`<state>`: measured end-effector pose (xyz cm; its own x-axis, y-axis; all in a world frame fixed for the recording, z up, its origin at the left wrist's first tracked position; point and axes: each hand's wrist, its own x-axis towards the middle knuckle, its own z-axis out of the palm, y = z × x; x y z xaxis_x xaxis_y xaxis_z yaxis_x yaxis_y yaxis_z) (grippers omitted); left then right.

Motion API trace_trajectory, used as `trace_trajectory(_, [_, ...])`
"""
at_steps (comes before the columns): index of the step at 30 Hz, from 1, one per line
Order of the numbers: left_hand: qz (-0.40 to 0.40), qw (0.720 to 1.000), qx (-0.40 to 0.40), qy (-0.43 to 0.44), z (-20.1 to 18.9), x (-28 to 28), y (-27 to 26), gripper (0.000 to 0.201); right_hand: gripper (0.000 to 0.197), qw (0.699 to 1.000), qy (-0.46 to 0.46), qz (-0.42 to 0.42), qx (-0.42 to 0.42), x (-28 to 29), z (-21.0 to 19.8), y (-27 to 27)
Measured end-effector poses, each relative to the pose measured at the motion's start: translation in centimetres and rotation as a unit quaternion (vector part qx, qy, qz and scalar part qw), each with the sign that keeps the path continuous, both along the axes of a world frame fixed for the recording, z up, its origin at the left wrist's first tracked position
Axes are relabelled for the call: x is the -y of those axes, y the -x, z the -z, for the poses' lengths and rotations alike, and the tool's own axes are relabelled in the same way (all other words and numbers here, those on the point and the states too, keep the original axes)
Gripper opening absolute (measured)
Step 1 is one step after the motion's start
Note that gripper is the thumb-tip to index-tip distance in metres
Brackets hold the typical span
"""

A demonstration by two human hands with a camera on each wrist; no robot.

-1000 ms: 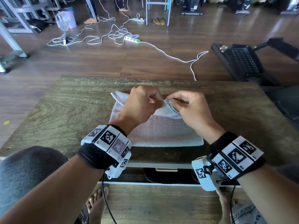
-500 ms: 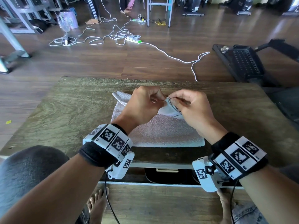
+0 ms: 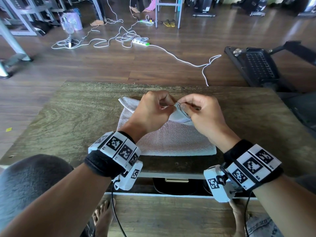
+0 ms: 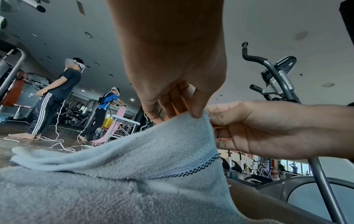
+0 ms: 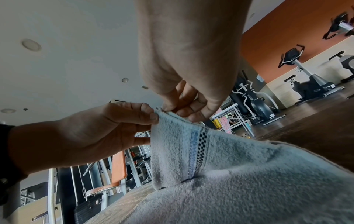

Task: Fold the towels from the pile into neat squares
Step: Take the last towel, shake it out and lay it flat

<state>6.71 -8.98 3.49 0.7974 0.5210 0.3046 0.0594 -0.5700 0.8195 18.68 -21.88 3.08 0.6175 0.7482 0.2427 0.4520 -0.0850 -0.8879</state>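
Note:
A pale towel (image 3: 171,139) with a dark checked stripe lies partly folded on the wooden table (image 3: 71,117). One of its corners is lifted above the towel's far edge. My left hand (image 3: 153,108) and my right hand (image 3: 198,110) meet there, and both pinch that raised corner between thumb and fingers. In the left wrist view my left fingers (image 4: 195,106) grip the towel (image 4: 134,174) edge, with my right hand (image 4: 268,128) beside them. The right wrist view shows my right fingers (image 5: 184,104) pinching the striped towel (image 5: 229,174) hem, and my left hand (image 5: 95,130) holding the same corner.
The table's far edge (image 3: 153,82) is just beyond the towel. Bare wood lies left and right of it. White cables and a power strip (image 3: 140,42) lie on the floor beyond. A black machine (image 3: 256,65) stands at the right. Other people stand farther back.
Both hands stay on the lifted corner and have hardly moved. The fingers have shifted slightly on the hem, and the towel's body lies as before.

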Motion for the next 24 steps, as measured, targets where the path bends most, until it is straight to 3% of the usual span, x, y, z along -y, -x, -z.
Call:
trace_trajectory(12, [-0.007, 1.000, 0.012, -0.025, 0.46, -0.15, -0.14, 0.006, 0.007, 0.999, 0.000, -0.041, -0.030, 0.04, -0.11, 0.03])
trace_trajectory(17, [-0.002, 0.999, 0.007, -0.043, 0.52, 0.01, -0.16, 0.009, 0.015, 0.998, 0.004, -0.056, -0.042, -0.13, 0.09, -0.10])
trace_trajectory(24, [-0.004, 0.999, 0.005, -0.054, 0.79, -0.02, -0.09, 0.008, 0.014, 0.999, 0.008, -0.040, -0.005, -0.13, 0.07, 0.00])
